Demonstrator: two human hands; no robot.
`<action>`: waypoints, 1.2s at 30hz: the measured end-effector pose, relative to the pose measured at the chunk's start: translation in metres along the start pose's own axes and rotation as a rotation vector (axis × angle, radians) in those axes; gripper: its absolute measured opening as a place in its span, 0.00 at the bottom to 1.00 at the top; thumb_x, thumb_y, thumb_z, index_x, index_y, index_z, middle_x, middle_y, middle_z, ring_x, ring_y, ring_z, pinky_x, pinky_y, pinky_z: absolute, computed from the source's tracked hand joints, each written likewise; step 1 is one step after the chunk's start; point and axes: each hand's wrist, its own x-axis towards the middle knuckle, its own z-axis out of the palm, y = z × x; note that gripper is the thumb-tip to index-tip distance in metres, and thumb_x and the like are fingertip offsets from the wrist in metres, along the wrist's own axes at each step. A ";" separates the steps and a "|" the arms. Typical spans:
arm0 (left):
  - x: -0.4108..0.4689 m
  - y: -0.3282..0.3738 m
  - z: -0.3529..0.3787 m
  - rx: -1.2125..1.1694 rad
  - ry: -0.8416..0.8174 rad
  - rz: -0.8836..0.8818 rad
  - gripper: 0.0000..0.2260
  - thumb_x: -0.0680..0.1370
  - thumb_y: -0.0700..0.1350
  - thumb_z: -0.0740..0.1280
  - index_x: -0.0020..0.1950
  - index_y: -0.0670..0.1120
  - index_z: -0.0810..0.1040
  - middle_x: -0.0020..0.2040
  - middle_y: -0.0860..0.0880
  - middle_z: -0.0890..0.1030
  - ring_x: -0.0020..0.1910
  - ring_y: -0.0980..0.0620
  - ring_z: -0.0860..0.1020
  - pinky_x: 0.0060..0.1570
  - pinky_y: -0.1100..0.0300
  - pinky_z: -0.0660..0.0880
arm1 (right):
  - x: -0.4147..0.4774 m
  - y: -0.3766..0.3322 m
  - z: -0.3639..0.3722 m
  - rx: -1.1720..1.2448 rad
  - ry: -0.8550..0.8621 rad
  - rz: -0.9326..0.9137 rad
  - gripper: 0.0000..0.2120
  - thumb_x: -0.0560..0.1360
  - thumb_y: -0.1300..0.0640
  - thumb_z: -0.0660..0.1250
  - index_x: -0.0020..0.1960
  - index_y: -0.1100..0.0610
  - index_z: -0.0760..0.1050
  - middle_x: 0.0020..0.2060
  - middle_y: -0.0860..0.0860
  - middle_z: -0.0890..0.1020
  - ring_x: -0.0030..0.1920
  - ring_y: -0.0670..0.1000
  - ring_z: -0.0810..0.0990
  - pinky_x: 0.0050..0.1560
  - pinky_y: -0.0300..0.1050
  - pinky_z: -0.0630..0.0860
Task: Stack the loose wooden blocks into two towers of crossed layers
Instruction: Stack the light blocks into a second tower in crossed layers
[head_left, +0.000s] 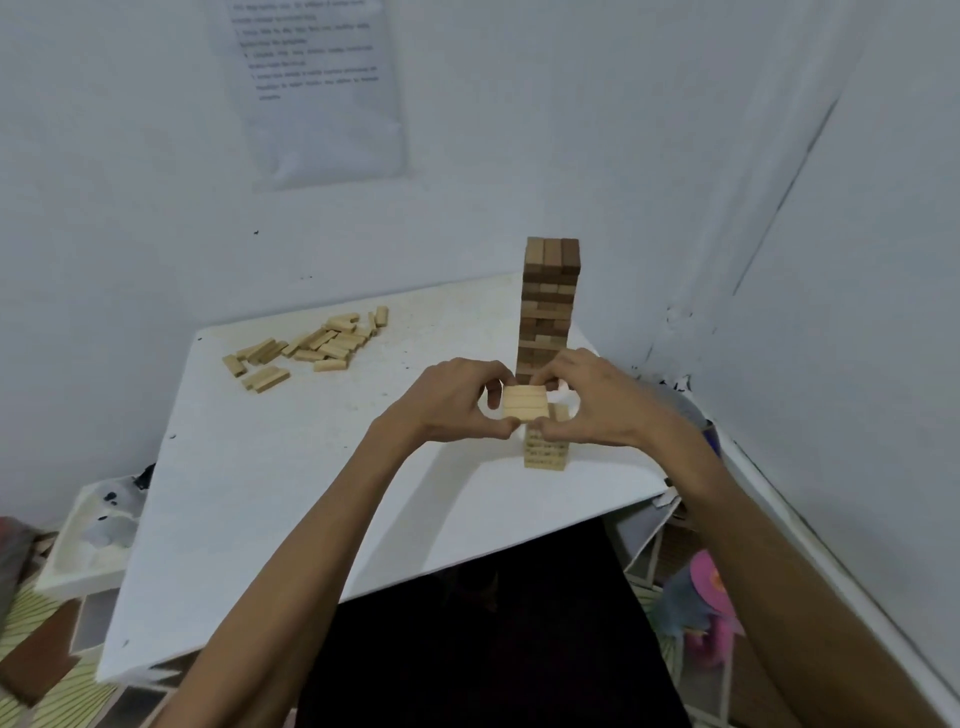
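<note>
I pinch the block row at its sides, left hand and right hand curled on it; probably light, stiff, slippy.

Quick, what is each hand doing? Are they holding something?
Left hand: closed, holding the left end of the row of light blocks.
Right hand: closed, holding the right end of the same row.

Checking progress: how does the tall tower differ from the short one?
The tall tower is dark brown, many layers high; the short tower is pale and low. The tall tower stands behind; left hand and right hand hold blocks over the short tower. Both are stacked wooden blocks.
</note>
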 end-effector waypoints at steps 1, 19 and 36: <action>0.004 0.003 0.002 0.005 -0.010 0.000 0.20 0.71 0.61 0.73 0.59 0.55 0.78 0.42 0.61 0.78 0.39 0.58 0.75 0.38 0.59 0.68 | -0.003 0.004 -0.001 -0.005 0.002 0.002 0.23 0.70 0.44 0.76 0.62 0.49 0.76 0.54 0.39 0.74 0.52 0.36 0.69 0.51 0.32 0.67; 0.024 0.008 0.022 0.019 -0.100 0.000 0.21 0.73 0.60 0.74 0.62 0.54 0.78 0.42 0.58 0.77 0.40 0.58 0.74 0.38 0.59 0.68 | -0.012 0.029 0.009 -0.096 -0.002 0.041 0.24 0.71 0.40 0.73 0.63 0.46 0.74 0.58 0.41 0.75 0.56 0.39 0.68 0.50 0.35 0.70; 0.024 0.008 0.026 0.009 -0.093 0.003 0.21 0.73 0.61 0.73 0.63 0.55 0.78 0.42 0.59 0.77 0.39 0.58 0.74 0.36 0.61 0.66 | -0.012 0.032 0.010 -0.093 -0.009 0.052 0.24 0.72 0.39 0.73 0.64 0.46 0.73 0.60 0.41 0.75 0.57 0.40 0.69 0.55 0.43 0.75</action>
